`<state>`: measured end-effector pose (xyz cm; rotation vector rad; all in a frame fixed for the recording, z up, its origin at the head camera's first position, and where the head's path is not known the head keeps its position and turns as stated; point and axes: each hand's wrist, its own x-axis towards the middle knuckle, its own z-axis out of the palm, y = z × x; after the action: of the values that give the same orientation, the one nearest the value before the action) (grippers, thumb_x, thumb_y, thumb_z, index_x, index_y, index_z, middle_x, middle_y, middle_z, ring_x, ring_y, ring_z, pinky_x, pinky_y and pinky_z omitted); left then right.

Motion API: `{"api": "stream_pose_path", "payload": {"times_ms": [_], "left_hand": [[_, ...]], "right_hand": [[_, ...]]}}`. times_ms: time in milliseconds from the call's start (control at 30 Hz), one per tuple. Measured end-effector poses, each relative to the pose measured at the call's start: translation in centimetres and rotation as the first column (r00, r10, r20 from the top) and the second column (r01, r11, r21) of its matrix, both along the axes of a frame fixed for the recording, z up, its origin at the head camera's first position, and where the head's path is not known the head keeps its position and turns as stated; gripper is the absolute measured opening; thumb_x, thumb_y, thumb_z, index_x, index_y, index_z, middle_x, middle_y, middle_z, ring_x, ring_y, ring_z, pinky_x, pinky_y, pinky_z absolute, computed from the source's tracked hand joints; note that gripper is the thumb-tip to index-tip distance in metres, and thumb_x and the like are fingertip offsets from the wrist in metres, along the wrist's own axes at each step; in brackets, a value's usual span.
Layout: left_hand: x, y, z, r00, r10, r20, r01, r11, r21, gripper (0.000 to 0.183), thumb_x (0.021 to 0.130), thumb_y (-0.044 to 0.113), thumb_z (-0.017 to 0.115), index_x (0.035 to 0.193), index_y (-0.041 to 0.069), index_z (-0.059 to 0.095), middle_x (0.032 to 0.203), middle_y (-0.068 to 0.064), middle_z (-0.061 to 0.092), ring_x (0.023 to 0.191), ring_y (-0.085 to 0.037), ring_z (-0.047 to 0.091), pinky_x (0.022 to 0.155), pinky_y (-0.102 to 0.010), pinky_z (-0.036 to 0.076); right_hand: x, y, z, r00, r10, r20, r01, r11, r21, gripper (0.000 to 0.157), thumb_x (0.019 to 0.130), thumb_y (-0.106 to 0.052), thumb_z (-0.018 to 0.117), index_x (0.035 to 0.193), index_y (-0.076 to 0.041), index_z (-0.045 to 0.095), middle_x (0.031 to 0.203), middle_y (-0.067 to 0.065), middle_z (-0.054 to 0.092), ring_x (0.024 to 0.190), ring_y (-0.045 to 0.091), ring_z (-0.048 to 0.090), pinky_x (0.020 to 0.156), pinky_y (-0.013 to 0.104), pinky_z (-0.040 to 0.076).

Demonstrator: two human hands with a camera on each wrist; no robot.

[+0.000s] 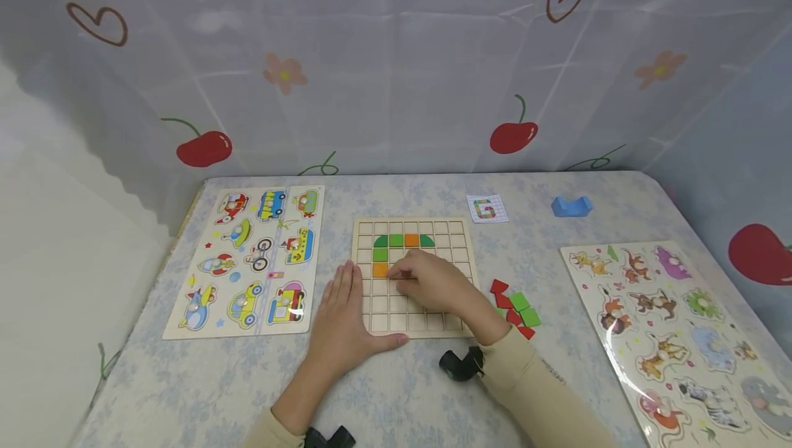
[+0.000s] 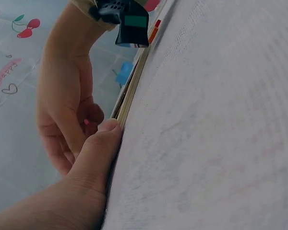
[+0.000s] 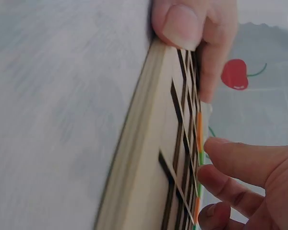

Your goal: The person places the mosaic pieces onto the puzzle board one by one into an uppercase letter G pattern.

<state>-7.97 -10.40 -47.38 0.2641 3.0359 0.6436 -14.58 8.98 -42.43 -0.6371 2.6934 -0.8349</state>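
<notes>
A wooden grid board (image 1: 427,324) lies on the table with several green tiles (image 1: 396,240) and orange ones set in its upper left cells. My left hand (image 1: 340,324) lies flat along the board's left side, and its thumb rests along the near edge. Over the grid, my right hand (image 1: 433,286) has its fingertips beside the lower orange tile (image 1: 380,270). In the right wrist view the right thumb and fingers (image 3: 230,189) are bent and spaced apart at the board's surface. No tile shows between them.
Loose red and green tiles (image 1: 521,301) lie right of the board. A small pattern card (image 1: 487,209) and a blue holder (image 1: 572,207) are behind. A vehicle puzzle (image 1: 247,262) lies at left, an animal puzzle (image 1: 674,338) at right. A printed curtain (image 1: 390,91) closes off the back.
</notes>
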Motion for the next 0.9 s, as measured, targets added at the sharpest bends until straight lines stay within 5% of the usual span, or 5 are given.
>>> {"api": "stream_pose_path", "payload": {"times_ms": [333, 600, 900], "left_hand": [[0.0, 0.1, -0.1, 1.0, 0.011, 0.011, -0.01, 1.0, -0.012, 0.145, 0.057, 0.094, 0.061, 0.159, 0.004, 0.01, 0.169, -0.011, 0.004, 0.157, -0.026, 0.003, 0.128, -0.044, 0.011], [0.1, 0.0, 0.0, 1.0, 0.003, 0.011, -0.003, 1.0, -0.013, 0.145, 0.057, 0.094, 0.06, 0.16, 0.005, 0.009, 0.169, -0.01, 0.003, 0.157, -0.026, 0.003, 0.128, -0.044, 0.009], [0.0, 0.1, 0.0, 1.0, 0.008, 0.026, -0.007, 1.0, -0.009, 0.145, 0.057, 0.094, 0.059, 0.16, 0.005, 0.007, 0.169, -0.01, 0.001, 0.157, -0.025, 0.001, 0.128, -0.044, 0.008]], "right_hand": [[2.1, 7.9, 1.4, 0.989, -0.129, 0.065, 0.127, 0.991, 0.029, 0.027, 0.093, -0.016, 0.068, 0.12, -0.014, 0.067, 0.099, -0.002, 0.061, 0.072, 0.015, 0.05, 0.063, 0.029, 0.045], [3.3, 13.9, 1.8, 0.981, -0.18, 0.067, 0.172, 0.979, 0.113, 0.029, 0.09, -0.015, 0.071, 0.118, -0.01, 0.066, 0.101, 0.003, 0.063, 0.089, 0.019, 0.056, 0.076, 0.037, 0.052], [4.2, 16.0, 1.4, 0.976, -0.201, 0.083, 0.19, 0.974, 0.125, 0.031, 0.086, -0.013, 0.075, 0.115, -0.007, 0.067, 0.103, 0.006, 0.063, 0.094, 0.022, 0.056, 0.083, 0.044, 0.052]]}}
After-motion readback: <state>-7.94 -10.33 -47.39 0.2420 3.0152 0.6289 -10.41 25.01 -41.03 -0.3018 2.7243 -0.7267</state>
